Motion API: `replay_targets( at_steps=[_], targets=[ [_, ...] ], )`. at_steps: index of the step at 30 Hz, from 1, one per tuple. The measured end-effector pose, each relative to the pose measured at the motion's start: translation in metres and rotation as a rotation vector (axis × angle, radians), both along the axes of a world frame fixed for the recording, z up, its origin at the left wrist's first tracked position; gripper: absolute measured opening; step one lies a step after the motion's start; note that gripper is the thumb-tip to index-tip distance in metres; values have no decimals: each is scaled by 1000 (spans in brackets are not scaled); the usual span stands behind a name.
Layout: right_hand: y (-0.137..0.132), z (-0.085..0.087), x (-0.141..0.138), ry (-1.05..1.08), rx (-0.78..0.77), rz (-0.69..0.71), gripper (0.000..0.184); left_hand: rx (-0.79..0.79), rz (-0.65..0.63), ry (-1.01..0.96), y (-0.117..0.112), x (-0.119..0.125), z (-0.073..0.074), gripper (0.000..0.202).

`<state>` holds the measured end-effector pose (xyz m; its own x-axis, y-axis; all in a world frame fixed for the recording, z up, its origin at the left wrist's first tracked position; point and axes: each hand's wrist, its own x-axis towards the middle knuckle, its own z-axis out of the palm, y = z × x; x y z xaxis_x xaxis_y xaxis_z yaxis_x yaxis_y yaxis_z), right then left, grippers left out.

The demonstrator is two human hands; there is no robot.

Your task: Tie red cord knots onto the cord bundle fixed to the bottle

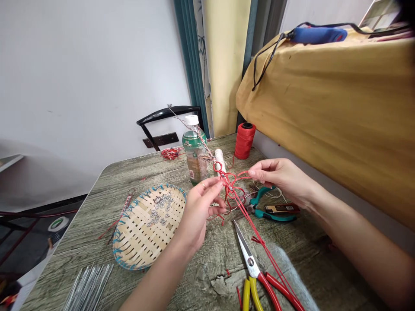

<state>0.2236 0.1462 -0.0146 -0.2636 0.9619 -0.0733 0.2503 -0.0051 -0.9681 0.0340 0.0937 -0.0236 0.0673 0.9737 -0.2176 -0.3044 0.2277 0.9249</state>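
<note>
Looped and knotted red cord point(238, 199) is held above the table between both hands. My left hand point(207, 196) pinches the knotted part between thumb and finger. To its right, my right hand point(275, 175) has thumb and finger closed on a loop of the same cord. Two long strands run from the knot toward the lower right, over the scissors point(251, 261) with red handles. A small silvery piece shows at the knot, too small to name. Teal-handled pliers point(259, 207) lie below my right hand, partly hidden by cord.
A woven bamboo tray point(136, 242) holds several small metal rings. Behind the hands stand a plastic bottle point(194, 151) and a red thread spool point(244, 140). Thin metal rods point(89, 287) lie at the front left, yellow handles point(251, 293) at the front. A cloth-covered surface point(324, 95) rises on the right.
</note>
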Motion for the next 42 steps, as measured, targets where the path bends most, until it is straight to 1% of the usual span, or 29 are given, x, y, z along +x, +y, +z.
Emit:
replay_targets(
  at_steps=[3, 5, 12, 14, 17, 19, 20, 23, 24, 25, 26, 28, 31, 33, 35, 39, 42],
  targets=[
    [-2, -6, 11, -63, -45, 8, 36, 34, 88, 34, -4, -2, -3, 18],
    [-4, -9, 16, -97, -72, 16, 37, 35, 101, 75, -7, -3, -3, 13],
    [-12, -16, 26, -163, -100, 14, 34, 38, 53, 174, -14, 5, 6, 12],
    [-13, -20, 28, -195, -106, 43, 32, 33, 45, 181, -15, 7, 8, 12],
    [-12, -26, 30, -257, -104, 133, 31, 28, 30, 182, -15, 7, 8, 11],
    [-14, -26, 29, -335, -30, 162, 30, 27, 26, 183, -15, 7, 7, 12],
    [-16, -25, 28, -381, 37, 131, 29, 28, 27, 187, -15, 6, 6, 12],
    [-27, -14, 18, -442, 279, -97, 25, 47, 35, 207, -14, 5, 4, 14],
    [-31, -10, 14, -418, 334, -156, 23, 54, 40, 215, -13, 5, 4, 14],
    [-35, -6, 9, -382, 373, -176, 20, 60, 44, 223, -13, 5, 3, 14],
    [-38, -3, 4, -344, 392, -160, 17, 65, 50, 230, -13, 6, 3, 14],
    [-42, 2, -7, -276, 361, -58, 13, 79, 66, 242, -13, 6, 3, 13],
    [-39, 5, -19, -124, 197, 128, 15, 106, 79, 260, -12, 6, 2, 9],
    [-34, 5, -23, -17, 108, 209, 14, 127, 82, 278, -12, 5, 1, 6],
    [-29, 3, -23, 16, 83, 240, 12, 149, 85, 298, -11, 3, 0, 4],
    [-24, -1, -19, -57, 134, 224, 12, 178, 99, 329, -8, -1, -1, 4],
    [-25, 0, -17, -67, 176, 204, 12, 190, 113, 349, -7, -1, -2, 4]
  ],
)
